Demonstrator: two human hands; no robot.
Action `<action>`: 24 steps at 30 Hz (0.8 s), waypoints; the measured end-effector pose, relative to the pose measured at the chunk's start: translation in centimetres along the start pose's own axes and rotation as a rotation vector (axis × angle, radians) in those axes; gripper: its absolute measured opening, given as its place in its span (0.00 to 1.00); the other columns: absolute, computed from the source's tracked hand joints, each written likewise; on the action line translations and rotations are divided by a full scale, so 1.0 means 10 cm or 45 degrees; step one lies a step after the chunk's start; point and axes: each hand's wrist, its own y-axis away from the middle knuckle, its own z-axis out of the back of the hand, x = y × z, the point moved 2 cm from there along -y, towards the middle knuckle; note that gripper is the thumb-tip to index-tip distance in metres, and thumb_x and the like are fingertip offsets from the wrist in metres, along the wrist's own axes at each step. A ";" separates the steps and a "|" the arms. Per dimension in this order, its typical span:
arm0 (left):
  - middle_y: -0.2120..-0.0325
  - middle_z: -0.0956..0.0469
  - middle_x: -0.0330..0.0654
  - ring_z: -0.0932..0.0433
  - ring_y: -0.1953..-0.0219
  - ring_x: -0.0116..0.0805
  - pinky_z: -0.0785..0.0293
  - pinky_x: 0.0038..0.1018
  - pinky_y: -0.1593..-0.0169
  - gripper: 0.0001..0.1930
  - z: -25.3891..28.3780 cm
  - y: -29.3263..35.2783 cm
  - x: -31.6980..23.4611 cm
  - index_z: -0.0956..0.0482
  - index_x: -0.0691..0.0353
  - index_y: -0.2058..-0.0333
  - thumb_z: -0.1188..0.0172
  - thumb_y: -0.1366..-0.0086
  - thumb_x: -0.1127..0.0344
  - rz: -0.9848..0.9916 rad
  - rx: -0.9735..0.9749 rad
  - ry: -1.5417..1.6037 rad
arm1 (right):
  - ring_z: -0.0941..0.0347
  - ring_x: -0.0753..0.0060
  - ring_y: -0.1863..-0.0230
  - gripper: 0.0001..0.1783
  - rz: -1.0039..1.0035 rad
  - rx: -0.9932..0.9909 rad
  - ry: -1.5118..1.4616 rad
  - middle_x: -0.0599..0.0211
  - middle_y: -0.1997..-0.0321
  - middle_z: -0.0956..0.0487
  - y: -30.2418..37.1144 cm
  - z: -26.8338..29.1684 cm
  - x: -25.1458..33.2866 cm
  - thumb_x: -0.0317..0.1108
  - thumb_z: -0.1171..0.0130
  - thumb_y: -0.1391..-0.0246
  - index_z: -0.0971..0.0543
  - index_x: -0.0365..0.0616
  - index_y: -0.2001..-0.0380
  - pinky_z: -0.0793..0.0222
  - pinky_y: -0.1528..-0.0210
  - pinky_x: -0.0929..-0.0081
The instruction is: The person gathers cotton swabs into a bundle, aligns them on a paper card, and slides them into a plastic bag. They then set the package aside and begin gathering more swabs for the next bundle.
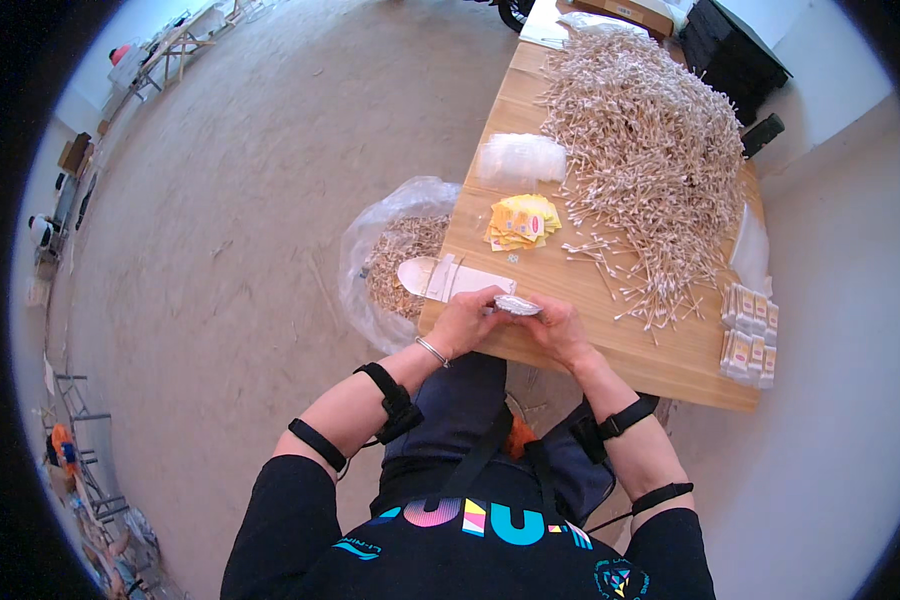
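At the table's near edge, my left hand (468, 320) and my right hand (560, 333) are closed on the two ends of a small clear plastic bag (517, 305), whose contents I cannot make out. Just beyond my left hand lies a white board with a rounded end (475, 283), jutting past the table's left edge. A pile of yellow and white printed cards (523, 222) sits farther up, with a stack of clear plastic bags (521, 160) behind it. To the right spreads a large heap of cotton swabs (645, 150), a few loose ones scattered toward me.
Filled packets (749, 335) are stacked at the wooden table's (610, 365) right corner. A large clear sack (365, 250) of swabs stands on the floor against its left side. A black crate (730, 60) and a cardboard box (625, 12) are at the far end. A wall runs along the right.
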 end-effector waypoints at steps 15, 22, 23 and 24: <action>0.65 0.21 0.48 0.21 0.59 0.41 0.26 0.30 0.56 0.15 0.02 0.08 -0.10 0.24 0.63 0.60 0.35 0.47 0.72 -0.046 -0.033 -0.057 | 0.21 0.60 0.60 0.16 -0.096 0.123 -0.135 0.56 0.64 0.19 -0.01 0.07 0.03 0.29 0.36 0.55 0.22 0.42 0.59 0.27 0.59 0.71; 0.63 0.21 0.48 0.22 0.58 0.36 0.27 0.28 0.54 0.15 0.06 0.05 -0.21 0.24 0.68 0.59 0.35 0.46 0.70 -0.159 -0.164 0.329 | 0.22 0.58 0.60 0.14 0.028 -0.146 -0.237 0.55 0.62 0.20 0.03 0.19 0.30 0.27 0.37 0.53 0.20 0.43 0.60 0.27 0.59 0.70; 0.64 0.21 0.48 0.22 0.59 0.36 0.27 0.27 0.55 0.16 0.06 0.05 -0.21 0.24 0.68 0.59 0.35 0.46 0.70 -0.159 -0.099 0.221 | 0.21 0.63 0.60 0.14 0.017 -0.111 -0.212 0.56 0.62 0.19 0.04 0.21 0.28 0.28 0.37 0.53 0.20 0.42 0.60 0.28 0.57 0.73; 0.64 0.21 0.48 0.22 0.59 0.36 0.27 0.27 0.55 0.16 0.06 0.05 -0.19 0.24 0.68 0.59 0.35 0.46 0.70 -0.160 -0.099 0.220 | 0.21 0.68 0.59 0.14 0.007 -0.076 -0.188 0.58 0.61 0.18 0.04 0.22 0.27 0.28 0.36 0.52 0.20 0.41 0.59 0.28 0.56 0.75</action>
